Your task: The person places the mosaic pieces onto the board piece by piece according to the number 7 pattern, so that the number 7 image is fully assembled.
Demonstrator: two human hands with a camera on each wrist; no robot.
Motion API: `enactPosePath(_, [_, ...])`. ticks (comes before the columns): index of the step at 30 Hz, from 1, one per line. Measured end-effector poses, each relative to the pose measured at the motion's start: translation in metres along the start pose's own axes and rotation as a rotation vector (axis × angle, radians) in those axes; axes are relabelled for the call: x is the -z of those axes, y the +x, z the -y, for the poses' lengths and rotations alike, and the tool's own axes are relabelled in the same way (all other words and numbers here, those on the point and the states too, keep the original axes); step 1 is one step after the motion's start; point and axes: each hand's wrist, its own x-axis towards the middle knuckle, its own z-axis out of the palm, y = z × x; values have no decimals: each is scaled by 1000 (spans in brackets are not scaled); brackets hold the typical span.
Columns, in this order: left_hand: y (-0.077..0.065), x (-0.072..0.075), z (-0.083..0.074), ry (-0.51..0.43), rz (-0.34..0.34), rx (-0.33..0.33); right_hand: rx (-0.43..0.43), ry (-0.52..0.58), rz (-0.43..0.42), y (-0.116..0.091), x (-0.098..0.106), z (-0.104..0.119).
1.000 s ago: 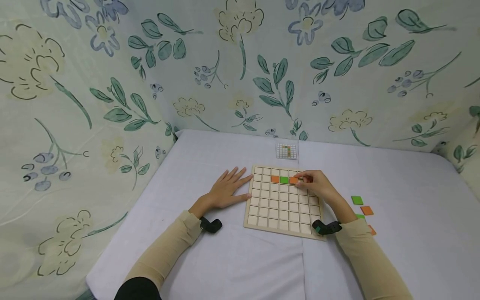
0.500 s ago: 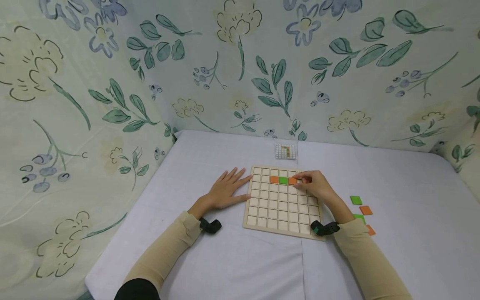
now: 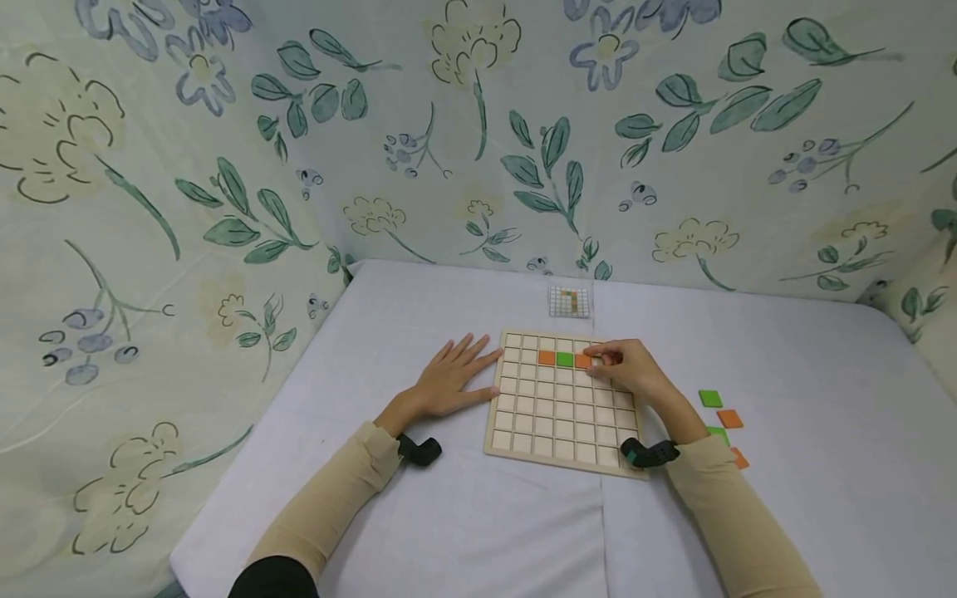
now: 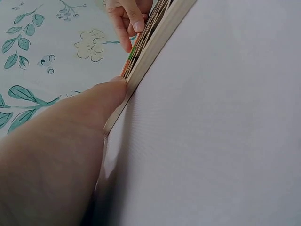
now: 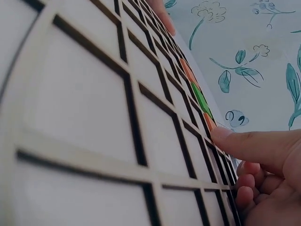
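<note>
A pale wooden grid board (image 3: 534, 409) lies on the white-covered table. Along its second row from the back sit an orange tile (image 3: 547, 358), a green tile (image 3: 564, 360) and another orange tile (image 3: 581, 361), side by side. My right hand (image 3: 634, 367) pinches that right-hand orange tile at its cell; in the right wrist view the thumb (image 5: 244, 143) touches the tile's edge, the other fingers curled beneath. Spread flat on the cloth, my left hand (image 3: 451, 382) touches the board's left edge with its thumb and fingertips.
To the right of the board lie a green tile (image 3: 711, 399), an orange tile (image 3: 730, 419), and two more partly behind the right sleeve. A small patterned grid card (image 3: 570, 302) lies behind the board. A floral curtain (image 3: 478, 166) hangs around the table.
Almost nothing differs. The right hand stays at the right-hand orange tile with only slight finger shifts, and the left hand keeps its place.
</note>
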Motion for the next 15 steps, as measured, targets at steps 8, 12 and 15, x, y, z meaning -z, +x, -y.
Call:
enactPosePath(8, [0,-2,1,6,6,-1,13,38,7,-9,14,-2])
enactPosePath(12, [0,-1,0,2,6,0,39,35,-2,-17,25,3])
enactPosePath(15, [0,-1,0,0,1,0,57,19,-14,-24,34,7])
